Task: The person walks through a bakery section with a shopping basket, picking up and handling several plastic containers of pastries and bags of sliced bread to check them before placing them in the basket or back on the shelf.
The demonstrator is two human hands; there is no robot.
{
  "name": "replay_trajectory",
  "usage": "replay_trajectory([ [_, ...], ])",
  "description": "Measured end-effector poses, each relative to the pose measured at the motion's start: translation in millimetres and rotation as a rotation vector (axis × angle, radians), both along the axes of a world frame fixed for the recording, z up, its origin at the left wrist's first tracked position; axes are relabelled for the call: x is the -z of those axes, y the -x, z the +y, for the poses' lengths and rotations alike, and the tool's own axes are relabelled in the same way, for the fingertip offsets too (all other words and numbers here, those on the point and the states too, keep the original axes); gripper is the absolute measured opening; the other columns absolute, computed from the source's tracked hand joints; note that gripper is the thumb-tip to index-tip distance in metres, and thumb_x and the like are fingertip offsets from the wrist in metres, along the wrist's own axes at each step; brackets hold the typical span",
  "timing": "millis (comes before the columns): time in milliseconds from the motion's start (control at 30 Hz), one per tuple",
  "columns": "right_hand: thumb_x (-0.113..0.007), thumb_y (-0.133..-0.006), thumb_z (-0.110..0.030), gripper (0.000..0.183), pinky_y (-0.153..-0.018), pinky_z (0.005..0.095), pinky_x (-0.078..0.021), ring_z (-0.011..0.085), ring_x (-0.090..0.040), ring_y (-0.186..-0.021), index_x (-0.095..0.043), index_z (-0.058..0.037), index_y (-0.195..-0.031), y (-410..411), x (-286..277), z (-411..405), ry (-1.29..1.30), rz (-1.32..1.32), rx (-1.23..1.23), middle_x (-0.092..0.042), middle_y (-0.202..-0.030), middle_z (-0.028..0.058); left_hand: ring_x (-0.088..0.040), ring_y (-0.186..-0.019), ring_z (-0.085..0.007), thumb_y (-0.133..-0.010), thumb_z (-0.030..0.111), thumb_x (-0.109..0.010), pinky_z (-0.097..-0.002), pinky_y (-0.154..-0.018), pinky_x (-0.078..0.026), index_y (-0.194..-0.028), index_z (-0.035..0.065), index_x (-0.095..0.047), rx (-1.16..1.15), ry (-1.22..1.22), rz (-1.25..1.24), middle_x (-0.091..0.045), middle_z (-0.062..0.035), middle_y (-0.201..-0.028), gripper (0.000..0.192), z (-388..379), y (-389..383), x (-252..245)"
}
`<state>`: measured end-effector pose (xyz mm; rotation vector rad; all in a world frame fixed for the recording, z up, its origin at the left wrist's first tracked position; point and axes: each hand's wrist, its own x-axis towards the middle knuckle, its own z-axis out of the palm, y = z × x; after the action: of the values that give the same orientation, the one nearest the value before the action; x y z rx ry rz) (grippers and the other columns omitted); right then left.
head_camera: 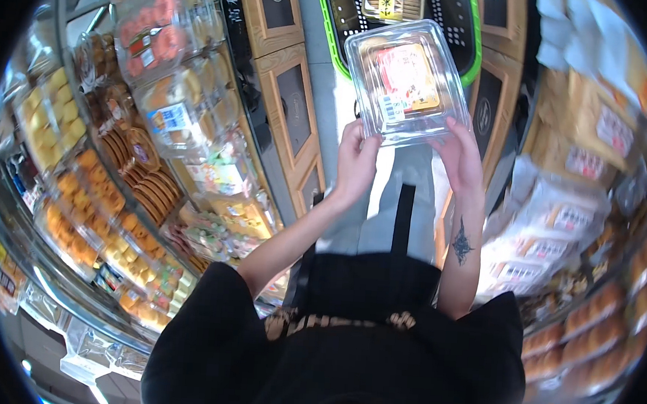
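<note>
A clear plastic clamshell box with a red and yellow label and a barcode sticker is held in front of me by both hands. My left hand grips its near left corner between thumb and fingers. At the near right corner my right hand has its thumb on the top and its fingers beneath. Behind the box stands a black shopping basket with a bright green rim, partly hidden by it. Inside the basket lies another clear box of baked goods with a yellow label.
At left, a shelf carries packed pink pastries, cookies and yellow cakes. Bagged goods and bread loaves are stacked at right. Wooden cabinet doors flank the grey floor of the aisle.
</note>
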<state>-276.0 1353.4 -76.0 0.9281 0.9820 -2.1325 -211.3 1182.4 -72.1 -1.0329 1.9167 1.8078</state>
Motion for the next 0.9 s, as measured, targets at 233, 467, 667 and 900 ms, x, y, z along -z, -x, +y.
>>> replay_trajectory([
  [233, -0.051, -0.078, -0.011, 0.06, -0.09, 0.0357, -0.0371, 0.0227, -0.046, -0.107, -0.024, -0.0032, -0.131, -146, -157, 34, -0.088, 0.244, 0.137, -0.043, -0.118, 0.0122, -0.047, -0.099, -0.0148, -0.087, 0.018, -0.046, -0.0312, -0.084, -0.039, -0.113, 0.0078, -0.032, 0.132, -0.483, 0.066, -0.043, -0.0091, -0.112, 0.031, -12, -75, -128],
  [467, -0.056, -0.059, -0.007, 0.08, -0.096, 0.0367, -0.0313, 0.0235, -0.032, -0.12, -0.023, -0.0021, -0.132, -276, -252, 67, -0.276, 0.501, 0.268, -0.028, -0.132, 0.0118, -0.042, -0.114, -0.0213, -0.083, 0.024, -0.052, -0.0368, -0.093, -0.037, -0.13, 0.0073, -0.023, 0.619, -0.808, 0.024, -0.039, -0.0106, -0.124, 0.058, 10, -78, -209],
  [667, -0.059, -0.062, -0.011, 0.086, -0.092, 0.0367, -0.0328, 0.024, -0.034, -0.118, -0.014, -0.0021, -0.135, -349, -286, 79, -0.335, 0.552, 0.525, -0.023, -0.135, 0.0157, -0.04, -0.115, -0.019, -0.086, 0.02, -0.05, -0.0344, -0.097, -0.033, -0.132, 0.0044, -0.02, 0.745, -0.931, 0.058, -0.039, -0.0086, -0.125, 0.057, 74, -129, -244],
  [900, -0.063, -0.065, -0.034, 0.084, -0.091, 0.0372, -0.0334, 0.0262, -0.044, -0.107, -0.023, 0.0027, -0.13, -428, -354, 115, -0.474, 0.762, 0.4, -0.033, -0.127, 0.0173, -0.053, -0.101, -0.0196, -0.089, 0.032, -0.042, -0.0355, -0.089, -0.043, -0.122, 0.0035, -0.037, 0.754, -1.098, -0.246, -0.052, -0.0092, -0.112, 0.044, 132, -184, -287],
])
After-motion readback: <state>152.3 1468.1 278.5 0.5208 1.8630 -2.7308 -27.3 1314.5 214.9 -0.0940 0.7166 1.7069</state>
